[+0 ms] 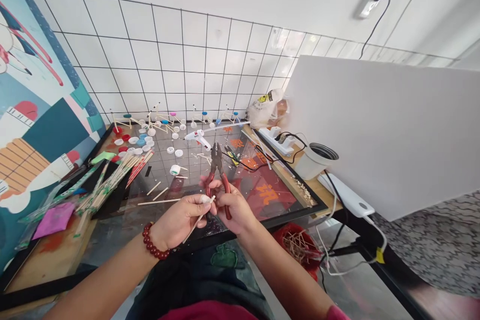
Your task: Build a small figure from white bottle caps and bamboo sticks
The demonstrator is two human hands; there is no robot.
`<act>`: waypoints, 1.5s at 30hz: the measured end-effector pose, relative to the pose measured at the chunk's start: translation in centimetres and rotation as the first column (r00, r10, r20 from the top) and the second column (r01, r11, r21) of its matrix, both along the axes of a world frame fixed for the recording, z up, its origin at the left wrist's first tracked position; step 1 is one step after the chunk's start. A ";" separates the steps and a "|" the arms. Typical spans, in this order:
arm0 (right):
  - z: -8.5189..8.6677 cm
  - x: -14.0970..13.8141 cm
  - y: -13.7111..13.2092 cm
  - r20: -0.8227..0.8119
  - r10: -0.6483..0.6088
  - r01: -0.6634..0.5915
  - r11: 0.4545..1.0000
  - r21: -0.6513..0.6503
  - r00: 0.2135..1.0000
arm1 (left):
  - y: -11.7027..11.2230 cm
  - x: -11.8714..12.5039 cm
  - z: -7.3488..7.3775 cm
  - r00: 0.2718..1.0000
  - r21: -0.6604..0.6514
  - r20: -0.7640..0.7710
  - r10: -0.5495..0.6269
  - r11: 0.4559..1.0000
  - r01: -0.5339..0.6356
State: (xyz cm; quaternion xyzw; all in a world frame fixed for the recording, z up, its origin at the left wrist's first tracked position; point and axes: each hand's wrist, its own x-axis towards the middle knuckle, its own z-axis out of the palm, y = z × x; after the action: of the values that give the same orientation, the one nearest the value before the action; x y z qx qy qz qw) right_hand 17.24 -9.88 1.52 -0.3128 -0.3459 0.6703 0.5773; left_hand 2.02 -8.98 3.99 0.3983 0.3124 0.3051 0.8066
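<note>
Glass table (123, 220) | stick (195, 225) between left hand (180, 220) fingers (200, 200) | pliers (216, 160) in right hand (232, 210)

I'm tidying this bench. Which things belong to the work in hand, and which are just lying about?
In use: right hand, pliers; left hand, wooden stick.
Lying about: glue gun, power strip, white cup.

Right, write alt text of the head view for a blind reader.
Over a glass-topped table, the left hand holds a thin wooden stick while the right hand grips red-handled metal pliers. Loose wooden sticks and coloured plastic bottle caps lie beyond.
</note>
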 end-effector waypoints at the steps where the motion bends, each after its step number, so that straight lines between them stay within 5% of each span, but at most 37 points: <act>1: 0.2 0.4 -0.2 -0.028 0.038 -0.038 0.999 -0.013 0.999 | 0.2 -0.4 0.3 1.000 -0.001 0.001 -0.022 1.000 0.022; 5: 0.9 2.1 -0.8 -0.119 0.110 -0.110 0.994 0.008 0.987 | 1.1 -2.0 1.3 1.000 -0.006 0.021 -0.022 1.000 0.022; 11: 2.1 3.7 -0.3 -0.051 0.139 -0.130 0.980 0.150 0.989 | 1.7 -2.7 0.9 0.985 -0.046 -0.152 0.081 0.995 -0.089; 16: 2.3 4.6 -0.1 0.150 0.165 -0.174 0.983 0.052 0.975 | 1.8 -3.1 1.1 0.970 0.032 -0.128 0.207 0.978 -0.205; 21: 1.8 4.3 -0.6 0.246 0.267 -0.260 0.964 -0.058 0.932 | 2.1 -3.5 1.6 0.965 0.027 -0.171 0.199 0.980 -0.198; 32: 2.9 3.8 -1.1 0.696 0.321 -0.404 0.913 -0.049 0.642 | 1.9 -3.6 2.0 0.969 0.020 -0.189 0.161 0.987 -0.160; 40: 3.4 3.2 -1.4 0.862 0.242 -0.436 0.900 -0.027 0.446 | 2.1 -3.6 0.7 0.938 0.134 -0.310 0.155 0.984 -0.118; 45: 2.9 2.7 -1.2 0.904 0.148 -0.431 0.901 0.044 0.401 | 2.3 -3.8 -0.1 0.925 0.172 -0.346 0.156 0.980 -0.101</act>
State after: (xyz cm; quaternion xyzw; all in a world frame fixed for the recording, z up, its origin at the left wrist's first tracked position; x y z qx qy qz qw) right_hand 19.91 -11.12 4.40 -0.4666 -0.7312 0.4450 0.2226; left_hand -1.79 -6.72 3.93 0.4859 0.4554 0.3024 0.6819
